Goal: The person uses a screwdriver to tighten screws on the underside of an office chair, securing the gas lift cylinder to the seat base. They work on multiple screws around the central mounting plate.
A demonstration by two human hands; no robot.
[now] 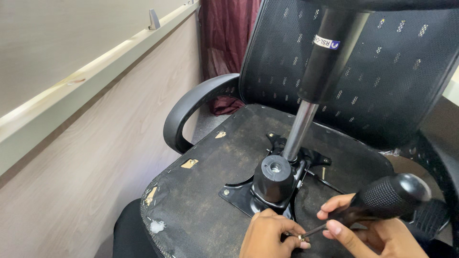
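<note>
Bright, even indoor light, soft shadows; nearest edges perhaps slightly blurred.

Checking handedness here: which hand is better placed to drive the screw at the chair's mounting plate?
Right, likely: the right hand grips the screwdriver, while the left hand pinches the screw at its tip.

Both hands cut off by bottom edge; screw (pixel 301 236) too small to tell.

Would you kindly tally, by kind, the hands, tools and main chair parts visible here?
Hands: 2, left hand and right hand
Screwdrivers: 1, screwdriver
Gas cylinders: 1, gas cylinder
Armrests: 1, armrest
Metal seat plates: 1, seat plate
Total: 6
</note>
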